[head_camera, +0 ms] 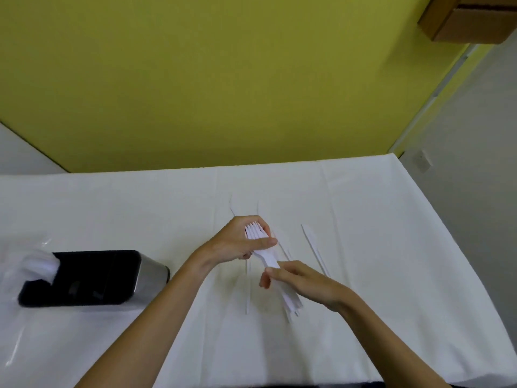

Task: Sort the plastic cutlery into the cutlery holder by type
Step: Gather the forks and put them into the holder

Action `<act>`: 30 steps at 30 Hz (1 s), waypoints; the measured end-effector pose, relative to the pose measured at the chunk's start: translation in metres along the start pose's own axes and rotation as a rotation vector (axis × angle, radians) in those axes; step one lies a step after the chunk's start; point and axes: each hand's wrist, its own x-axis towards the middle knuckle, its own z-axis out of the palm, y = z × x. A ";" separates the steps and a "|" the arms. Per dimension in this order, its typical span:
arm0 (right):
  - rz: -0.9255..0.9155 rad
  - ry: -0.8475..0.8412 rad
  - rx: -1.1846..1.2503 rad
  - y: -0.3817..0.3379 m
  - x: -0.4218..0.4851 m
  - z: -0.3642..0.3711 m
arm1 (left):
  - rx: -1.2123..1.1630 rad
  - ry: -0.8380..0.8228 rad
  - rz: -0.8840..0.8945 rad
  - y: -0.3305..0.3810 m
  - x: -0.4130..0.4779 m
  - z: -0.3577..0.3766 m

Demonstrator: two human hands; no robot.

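Both your left hand (240, 242) and right hand (302, 284) grip one bundle of forks (265, 253) mid-table (391, 317), holder (84, 278) near the left edge.

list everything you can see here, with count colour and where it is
forks: a bunch, exact count unclear, white, held in both hands above the table centre
loose cutlery: several pieces, white, lying on the cloth around and under the hands; types hard to tell
cutlery holder: one, black with a silver side, table left
white cutlery in holder: blurred cluster, count unclear, at the holder's left end
clear plastic wrap: one, transparent, far left edge of the table
tablecloth: one, white, covering the table
wall: yellow-green, behind the table
cardboard box: one, brown, top right corner
left hand: gripping the fork heads
right hand: on the fork handles
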 end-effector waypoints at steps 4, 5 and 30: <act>-0.023 -0.068 -0.024 -0.023 0.022 -0.006 | 0.084 -0.052 0.058 0.014 -0.007 -0.024; -0.036 -0.060 -0.011 -0.029 0.027 -0.006 | 0.100 -0.061 0.070 0.018 -0.007 -0.028; -0.389 0.354 0.188 -0.194 0.140 0.239 | -0.211 0.872 0.164 -0.105 -0.224 -0.264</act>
